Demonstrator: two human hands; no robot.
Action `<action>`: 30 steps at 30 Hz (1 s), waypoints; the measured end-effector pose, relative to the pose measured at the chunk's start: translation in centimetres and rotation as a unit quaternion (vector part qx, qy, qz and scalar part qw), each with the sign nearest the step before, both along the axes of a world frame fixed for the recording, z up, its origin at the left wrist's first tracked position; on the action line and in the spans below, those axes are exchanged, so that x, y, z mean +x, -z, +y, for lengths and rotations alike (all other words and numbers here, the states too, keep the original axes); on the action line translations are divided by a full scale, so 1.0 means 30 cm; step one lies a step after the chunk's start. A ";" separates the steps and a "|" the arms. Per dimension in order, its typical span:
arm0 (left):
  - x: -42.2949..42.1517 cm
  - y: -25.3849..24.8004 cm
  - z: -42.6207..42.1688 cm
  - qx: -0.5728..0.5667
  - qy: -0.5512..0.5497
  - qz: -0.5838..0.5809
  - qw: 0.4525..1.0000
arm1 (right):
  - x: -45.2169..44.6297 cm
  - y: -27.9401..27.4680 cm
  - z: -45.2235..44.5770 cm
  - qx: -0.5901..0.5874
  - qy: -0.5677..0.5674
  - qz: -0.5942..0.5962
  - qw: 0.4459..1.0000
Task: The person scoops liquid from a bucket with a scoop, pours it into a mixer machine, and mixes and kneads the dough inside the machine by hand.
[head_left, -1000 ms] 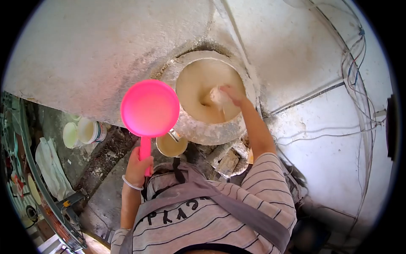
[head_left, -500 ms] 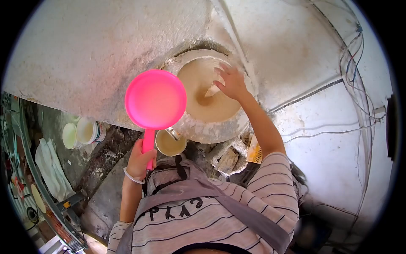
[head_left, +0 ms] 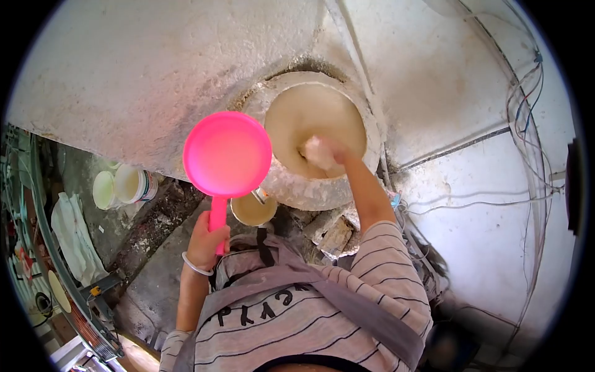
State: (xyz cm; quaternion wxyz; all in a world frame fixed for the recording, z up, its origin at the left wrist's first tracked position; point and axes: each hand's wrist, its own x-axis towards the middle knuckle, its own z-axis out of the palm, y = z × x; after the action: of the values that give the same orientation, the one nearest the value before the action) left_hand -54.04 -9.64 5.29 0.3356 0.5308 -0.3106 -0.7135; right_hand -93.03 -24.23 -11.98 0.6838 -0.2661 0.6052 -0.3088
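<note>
My left hand is wrapped around the handle of a pink dipper, held up beside a round, crusted basin. Cloudy beige liquid fills much of the basin. Over its near part, my right hand is at the liquid's surface, smeared by motion. Its fingers look pale and cannot be made out, nor can anything in them. Below the dipper stands a small bucket of similar liquid, with a metallic-looking strip at its rim.
Crusted blocks lie just below the basin. Two white buckets stand on the floor at left, near a pale cloth and a curved metal frame. Loose cables run along the right wall.
My right hand has moved down from the far right of the basin to its near part. The left hand keeps the dipper at nearly the same place. The view has shifted slightly.
</note>
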 end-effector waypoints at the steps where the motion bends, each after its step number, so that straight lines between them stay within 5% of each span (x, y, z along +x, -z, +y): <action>1: 0.003 0.005 -0.006 -0.003 0.002 -0.001 1.000 | -0.004 -0.054 -0.027 -0.052 0.017 -0.062 0.997; 3: -0.002 0.007 -0.023 -0.005 0.007 -0.002 1.000 | -0.007 -0.207 -0.070 -0.232 -0.078 0.279 0.929; 6: -0.015 0.004 -0.034 -0.006 0.013 0.005 1.000 | 0.036 -0.480 -0.049 -0.254 -0.290 0.524 0.760; 9: -0.021 0.004 -0.038 -0.019 0.023 0.022 0.999 | 0.067 -0.551 0.011 -0.395 -0.152 0.658 0.623; 12: -0.023 -0.003 -0.031 -0.025 0.033 0.022 0.999 | 0.038 -0.426 -0.023 -0.396 -0.250 0.610 0.639; 17: -0.033 -0.003 -0.024 -0.032 0.043 0.022 0.998 | 0.163 -0.210 0.061 -0.139 -0.371 0.646 0.653; 20: -0.029 0.003 -0.019 -0.014 0.047 0.025 0.998 | 0.272 -0.014 0.107 -0.093 -0.339 0.521 0.778; 24: -0.025 0.021 -0.013 -0.015 0.041 0.026 0.999 | 0.422 -0.072 0.204 -0.120 -0.276 0.463 0.834; 27: -0.033 0.034 -0.014 -0.018 0.043 0.030 0.998 | 0.496 -0.002 0.309 -0.256 -0.231 0.624 0.701; 30: -0.035 0.045 -0.023 -0.023 0.044 0.038 0.998 | 0.418 0.104 0.257 -0.343 -0.228 0.481 0.774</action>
State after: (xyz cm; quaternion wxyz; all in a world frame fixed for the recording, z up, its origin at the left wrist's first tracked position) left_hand -55.08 -10.33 3.95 0.3278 0.4813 -0.3369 -0.7399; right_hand -80.49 -16.52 -15.10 0.2169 -0.7273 0.6305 -0.1627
